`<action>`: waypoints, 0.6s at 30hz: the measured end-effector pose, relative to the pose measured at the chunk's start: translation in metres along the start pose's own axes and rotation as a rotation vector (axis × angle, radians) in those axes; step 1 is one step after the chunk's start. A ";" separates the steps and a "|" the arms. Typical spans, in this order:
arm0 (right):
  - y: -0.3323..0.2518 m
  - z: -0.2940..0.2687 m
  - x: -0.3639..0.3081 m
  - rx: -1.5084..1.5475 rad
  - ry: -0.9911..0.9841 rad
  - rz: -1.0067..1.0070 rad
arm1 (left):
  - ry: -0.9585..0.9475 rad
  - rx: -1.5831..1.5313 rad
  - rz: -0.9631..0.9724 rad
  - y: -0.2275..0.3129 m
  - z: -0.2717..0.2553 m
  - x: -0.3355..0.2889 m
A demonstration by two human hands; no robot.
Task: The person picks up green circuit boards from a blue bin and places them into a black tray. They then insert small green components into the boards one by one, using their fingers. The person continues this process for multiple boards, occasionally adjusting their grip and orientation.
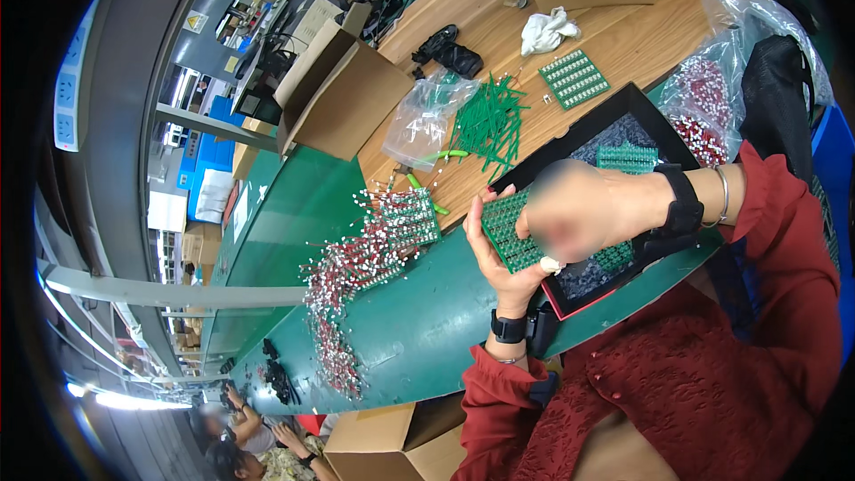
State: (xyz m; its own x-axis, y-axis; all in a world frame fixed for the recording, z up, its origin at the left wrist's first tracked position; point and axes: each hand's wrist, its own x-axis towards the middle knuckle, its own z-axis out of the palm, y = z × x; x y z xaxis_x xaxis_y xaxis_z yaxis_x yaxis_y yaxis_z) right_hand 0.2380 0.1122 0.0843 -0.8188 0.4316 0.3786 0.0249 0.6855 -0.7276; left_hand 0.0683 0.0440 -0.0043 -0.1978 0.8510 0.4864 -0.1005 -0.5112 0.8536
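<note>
My left hand (499, 269) holds a green circuit board panel (504, 230) tilted over the tray, fingers along its far edge and thumb at the near side. Above this panel is my right hand (574, 214), its fingers bent down onto the board; a blurred patch hides what they grip. A small white piece (551, 264) shows by the left thumb, and I cannot make out what it is. Beneath both hands lies a black tray (557, 144) of small dark parts (614, 125), with another green panel (628, 158) inside.
Left of the tray, a heap of red and white wires (343, 276) spreads across the green bench. Green strips (490, 120), green-handled pliers (415, 182), a board panel (574, 78) and a white cloth (548, 31) lie beyond. Bagged wires (699, 98) are at right. People (258, 445) sit at lower left.
</note>
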 end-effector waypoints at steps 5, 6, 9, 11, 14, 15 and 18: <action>-0.001 -0.009 -0.001 0.003 0.070 0.034 | 0.003 0.056 0.008 0.002 -0.002 -0.001; -0.001 -0.008 -0.002 0.061 0.079 0.062 | -0.004 0.075 0.015 0.002 -0.002 -0.001; -0.001 0.001 -0.006 0.206 0.107 0.031 | -0.001 0.058 0.001 0.000 -0.001 0.000; 0.002 0.007 -0.005 0.180 0.117 -0.010 | -0.006 0.049 -0.005 0.000 -0.001 0.000; 0.005 0.011 -0.004 0.125 0.080 -0.014 | -0.004 0.043 -0.005 0.001 0.000 0.001; 0.005 0.010 -0.004 0.129 0.100 -0.035 | -0.003 0.043 -0.004 0.001 0.000 0.001; 0.006 0.001 -0.006 0.121 0.142 -0.011 | 0.044 -0.011 -0.039 0.003 0.002 -0.002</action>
State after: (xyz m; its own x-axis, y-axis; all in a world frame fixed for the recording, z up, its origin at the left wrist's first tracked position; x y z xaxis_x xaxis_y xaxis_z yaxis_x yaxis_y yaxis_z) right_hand 0.2423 0.1131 0.0765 -0.7292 0.5085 0.4578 -0.0603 0.6187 -0.7833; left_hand 0.0702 0.0409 -0.0022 -0.2359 0.8645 0.4439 -0.1201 -0.4792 0.8694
